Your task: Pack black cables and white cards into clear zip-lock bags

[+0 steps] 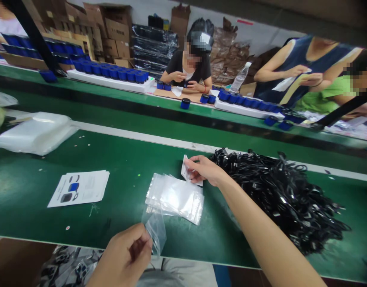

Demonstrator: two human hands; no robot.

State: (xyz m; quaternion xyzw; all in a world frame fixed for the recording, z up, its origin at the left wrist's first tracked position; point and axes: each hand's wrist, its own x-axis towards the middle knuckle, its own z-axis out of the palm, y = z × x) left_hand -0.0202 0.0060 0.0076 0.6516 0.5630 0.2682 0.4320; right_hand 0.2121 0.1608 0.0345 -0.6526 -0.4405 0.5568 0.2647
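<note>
My left hand [128,249] is closed on the edge of a clear plastic bag [156,229] near the table's front edge. Farther forward, my right hand [203,169] has its fingers bent round a small white paper [185,167], which stands partly upright. Between the hands lies an overlapping pile of clear flat bags [179,197]. Beside my right forearm is a large heap of black cables [276,195]. A stack of printed leaflets [93,185] with pictures of a blue item lies to the left.
A bundle of plastic bags [36,131] lies at the left of the green table [117,159]. Across a raised ledge, blue round items [111,72] stand on white trays, and several people work there. Packed items [70,265] are below the front edge.
</note>
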